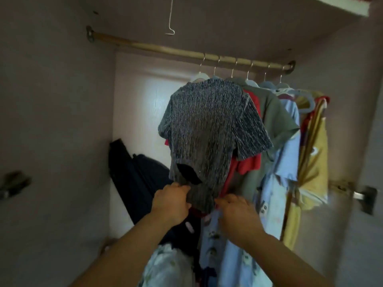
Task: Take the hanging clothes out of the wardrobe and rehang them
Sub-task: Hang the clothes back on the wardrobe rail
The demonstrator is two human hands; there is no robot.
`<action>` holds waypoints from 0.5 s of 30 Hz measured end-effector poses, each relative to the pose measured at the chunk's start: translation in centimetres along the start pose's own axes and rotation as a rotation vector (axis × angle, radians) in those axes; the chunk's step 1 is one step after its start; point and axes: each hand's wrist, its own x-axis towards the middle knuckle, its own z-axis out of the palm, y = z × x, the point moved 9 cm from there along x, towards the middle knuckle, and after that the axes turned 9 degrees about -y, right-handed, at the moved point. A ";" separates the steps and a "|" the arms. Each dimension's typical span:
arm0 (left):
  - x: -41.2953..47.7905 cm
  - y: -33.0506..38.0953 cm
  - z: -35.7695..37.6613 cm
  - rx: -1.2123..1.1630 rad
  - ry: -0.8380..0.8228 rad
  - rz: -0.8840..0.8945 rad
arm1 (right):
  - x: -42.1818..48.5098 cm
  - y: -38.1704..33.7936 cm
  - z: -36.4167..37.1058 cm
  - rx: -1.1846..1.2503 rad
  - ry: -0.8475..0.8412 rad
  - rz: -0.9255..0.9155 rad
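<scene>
A grey ribbed short-sleeved top (209, 129) hangs at the front of the clothes on the brass rail (186, 52) inside the wardrobe. My left hand (171, 200) pinches the top's lower hem on the left side. My right hand (238, 212) holds the hem's right side, fingers curled at the fabric. Behind the top hang a red garment (249, 164), an olive shirt (275, 119), a light blue printed garment (275, 183) and a yellow garment (315, 168), all on pale hangers. The hanger of the grey top is mostly hidden by the fabric.
A dark bag (138, 177) leans in the wardrobe's back left corner. A bare wire hook (170, 27) dangles from above. The rail's left half carries nothing. A metal latch (364, 196) sticks out at the right, and a pale printed cloth (165, 266) lies low in front.
</scene>
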 end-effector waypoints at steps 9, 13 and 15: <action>-16.8 2.9 9.0 0.089 -0.234 -0.092 | -15.3 -2.8 6.5 0.126 -0.207 -0.024; -23.9 2.0 11.0 0.076 -0.329 -0.149 | -21.3 -6.1 8.3 0.176 -0.257 -0.031; -27.6 1.7 11.7 0.060 -0.355 -0.144 | -24.7 -7.8 9.0 0.166 -0.285 -0.022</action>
